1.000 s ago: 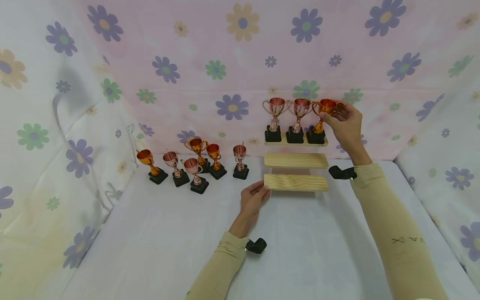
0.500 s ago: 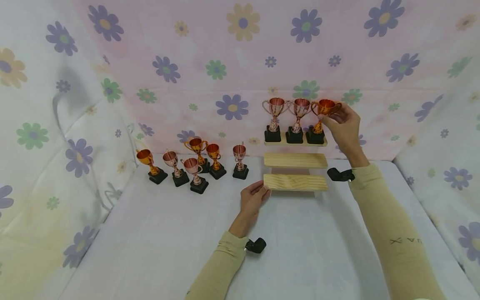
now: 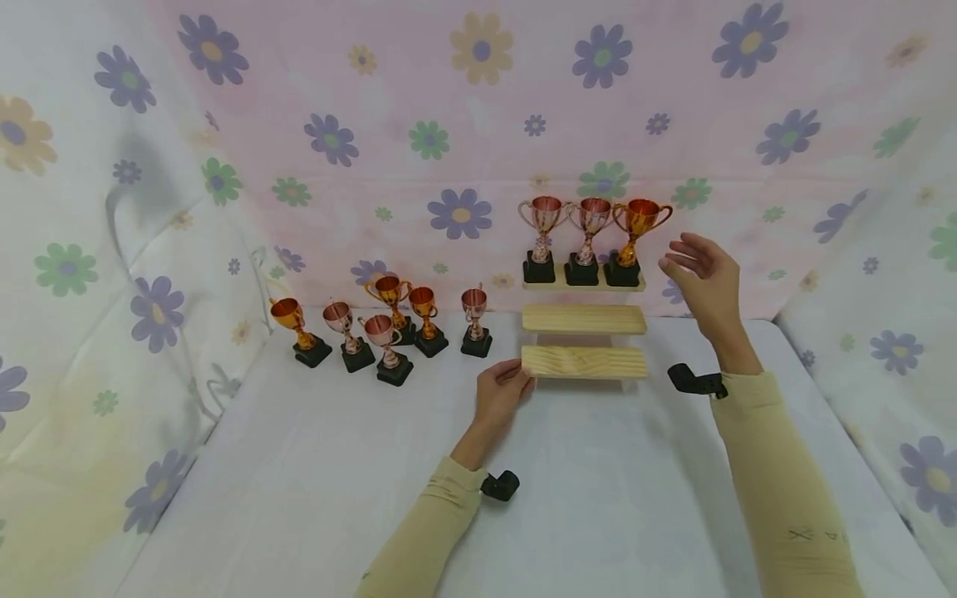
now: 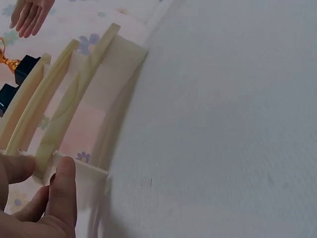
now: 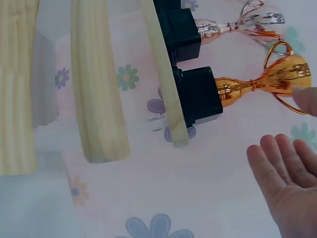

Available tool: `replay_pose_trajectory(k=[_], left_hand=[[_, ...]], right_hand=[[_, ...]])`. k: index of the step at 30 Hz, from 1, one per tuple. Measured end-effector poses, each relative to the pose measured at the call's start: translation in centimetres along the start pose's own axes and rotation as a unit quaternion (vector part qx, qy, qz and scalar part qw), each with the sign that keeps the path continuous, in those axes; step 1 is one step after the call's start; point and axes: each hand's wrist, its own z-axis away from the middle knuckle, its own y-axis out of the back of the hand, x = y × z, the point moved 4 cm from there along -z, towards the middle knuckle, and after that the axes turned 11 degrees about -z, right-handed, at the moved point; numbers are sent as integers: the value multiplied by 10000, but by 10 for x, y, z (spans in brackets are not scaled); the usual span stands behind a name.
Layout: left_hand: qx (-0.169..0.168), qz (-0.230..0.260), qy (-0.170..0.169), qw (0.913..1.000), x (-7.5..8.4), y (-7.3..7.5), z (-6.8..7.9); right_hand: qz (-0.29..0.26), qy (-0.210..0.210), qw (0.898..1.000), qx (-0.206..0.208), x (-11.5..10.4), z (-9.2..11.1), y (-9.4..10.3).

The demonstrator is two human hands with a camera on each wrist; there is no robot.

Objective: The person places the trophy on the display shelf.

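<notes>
A three-tier wooden display stand (image 3: 583, 362) stands against the back cloth. Its top board carries a gold trophy cup (image 3: 638, 219) at the right end, beside two rose-gold trophy cups (image 3: 591, 218), all upright on black square bases. My right hand (image 3: 706, 286) is held just right of the gold trophy, fingers extended and holding nothing; in the right wrist view the palm (image 5: 302, 198) shows below the cup. My left hand (image 3: 499, 399) pinches the left end of the lowest board, thumb and fingers (image 4: 64, 183) on either side of it in the left wrist view.
Left of the stand, a rose-gold trophy (image 3: 475, 311) stands on the white table (image 3: 336, 490). Farther left are several more gold and rose-gold trophies (image 3: 301, 332) grouped together. Flower-print cloth (image 3: 389, 174) forms the back and side walls.
My right hand has let go of the gold trophy and drawn back to the right and slightly down. The trophy stays on the top board. My left hand keeps its hold on the stand.
</notes>
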Motion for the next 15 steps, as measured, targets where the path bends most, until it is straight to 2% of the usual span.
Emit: replay_pose_trajectory(k=[3, 7, 11, 15], left_hand=[[-127, -711, -285, 9970, 5, 6, 3], [-414, -1496, -679, 9855, 11, 18, 4], [-941, -1906, -905, 9730, 14, 36, 11], [-1481, -2238, -954, 9586, 18, 62, 23]], right_hand=[[176, -273, 9994, -72, 5, 15, 4], [534, -491, 9967, -357, 19, 37, 8], [727, -632, 9932, -650, 43, 60, 11], [490, -830, 9917, -850, 68, 79, 15]])
